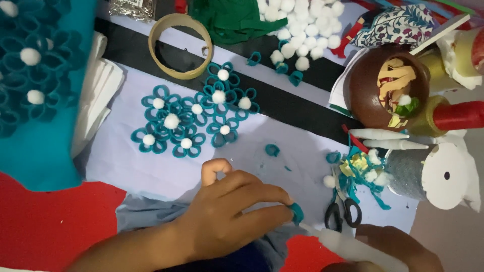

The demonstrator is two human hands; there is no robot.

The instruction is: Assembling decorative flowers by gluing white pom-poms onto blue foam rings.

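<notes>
My left hand (229,216) reaches in from the lower left and pinches a small teal felt loop (297,212) between its fingertips. At the bottom right, my right hand (403,248) grips a white glue tube (348,245), and the tube's tip points at the loop, almost touching it. Beyond my left hand, a cluster of teal felt-loop flowers (194,118) with white pompom centres lies on the pale lilac sheet (126,161). A single loose teal loop (272,149) rests just past my fingers.
Black-handled scissors (343,211) lie right of the loop beside teal scraps (360,174). Farther off are a tape ring (180,46), white pompoms (302,30), green felt (232,20), a brown bowl (365,85), a red thread spool (456,115) and a silver roll (428,176). A teal felt piece (40,126) covers the left.
</notes>
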